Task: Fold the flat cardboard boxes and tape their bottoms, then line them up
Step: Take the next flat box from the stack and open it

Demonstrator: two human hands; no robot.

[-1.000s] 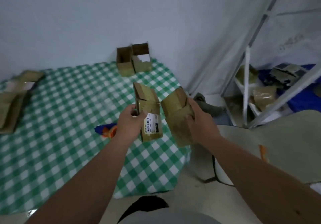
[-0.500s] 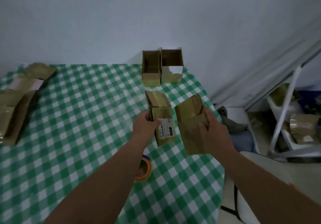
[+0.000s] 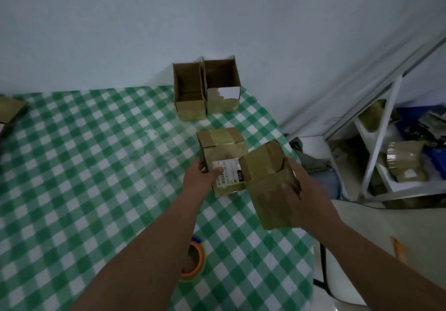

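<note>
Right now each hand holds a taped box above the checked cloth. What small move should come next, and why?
Probably turn the labelled box in the left hand open side up and set it beside the two open boxes standing side by side at the table's far edge. Its taped bottom faces up, so it looks finished, and that row is close ahead. The right hand grips the plain box, which could follow.

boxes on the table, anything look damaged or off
Yes. The right-hand standing box at the back has a torn white label on its front. The box in the right hand looks creased and ragged at its edge. The left hand holds the labelled box, which looks sound.
</note>
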